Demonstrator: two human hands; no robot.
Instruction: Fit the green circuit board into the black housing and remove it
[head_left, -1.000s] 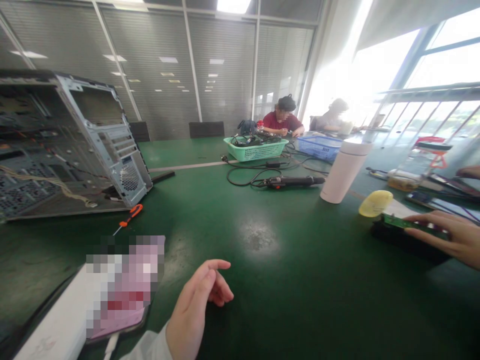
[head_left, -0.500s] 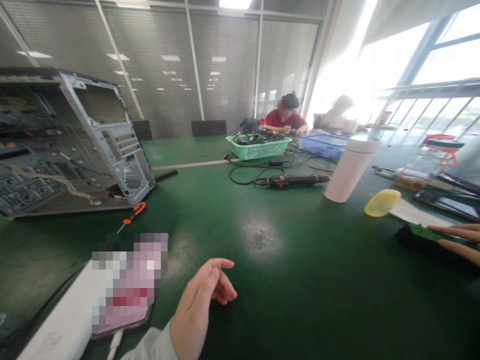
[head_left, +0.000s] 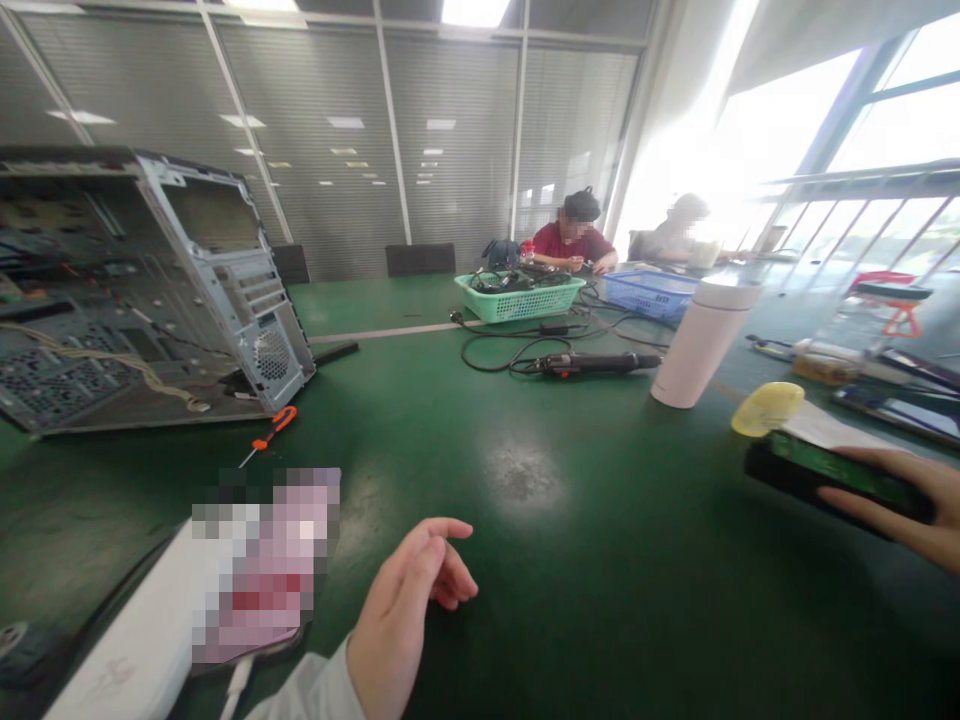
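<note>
Since half a second ago, the right hand [head_left: 911, 505] is showing further into view at the right edge, and the green circuit board [head_left: 840, 467] under it is lying closer to the yellow disc [head_left: 767, 408].

Counter [head_left: 600, 560]: green, running the whole width of the view. Open computer case [head_left: 150, 300] is standing at the far left, well apart from both hands, with an orange-handled screwdriver [head_left: 271, 428] lying just in front of it. White tumbler [head_left: 701, 340] is standing upright behind the yellow disc.

Circuit board is resting on a black block [head_left: 787, 478] at the right side of the counter. Right hand is reaching in from the right, fingers extended along the board; grip is closing on it, thumb below and fingers on top.

Left hand [head_left: 409, 600] is resting at the near edge, wrist low, white sleeve [head_left: 300, 695] showing. Its grip is empty and loosely spread, forefinger extended forward, remaining fingers curling under. A white box [head_left: 142, 640] is lying just beside it to the left.
</note>
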